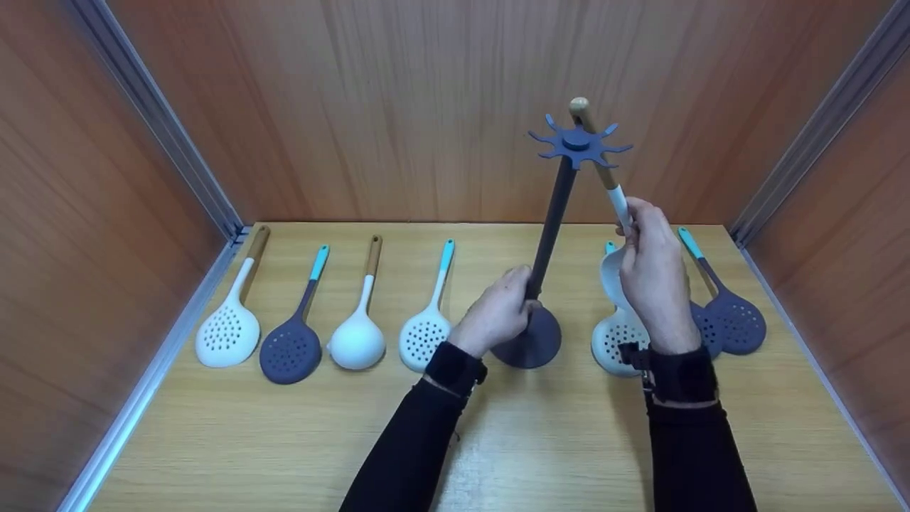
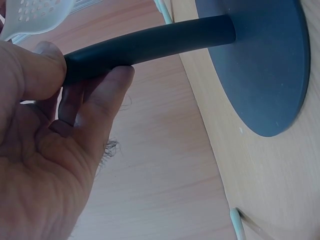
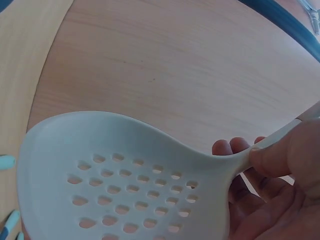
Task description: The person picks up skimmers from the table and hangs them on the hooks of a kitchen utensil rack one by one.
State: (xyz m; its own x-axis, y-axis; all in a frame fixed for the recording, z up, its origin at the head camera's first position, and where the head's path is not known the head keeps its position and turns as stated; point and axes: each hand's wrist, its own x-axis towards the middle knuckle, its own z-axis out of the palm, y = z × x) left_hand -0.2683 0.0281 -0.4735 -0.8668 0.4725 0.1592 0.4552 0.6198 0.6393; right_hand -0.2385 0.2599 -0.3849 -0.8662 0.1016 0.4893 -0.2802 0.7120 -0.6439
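Skimmer (image 3: 123, 181) in the right hand's (image 1: 657, 274) pinch slants handle-up behind the utensil stand (image 1: 555, 220) the left hand (image 1: 498, 309) grips.

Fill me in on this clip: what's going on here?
A person's left hand grips the post of a dark stand. Their right hand holds a white perforated skimmer by its neck, its wooden handle up beside the stand's hooks; whether it has caught one isn't clear. Four utensils lie to the left; others lie to the right, partly hidden.
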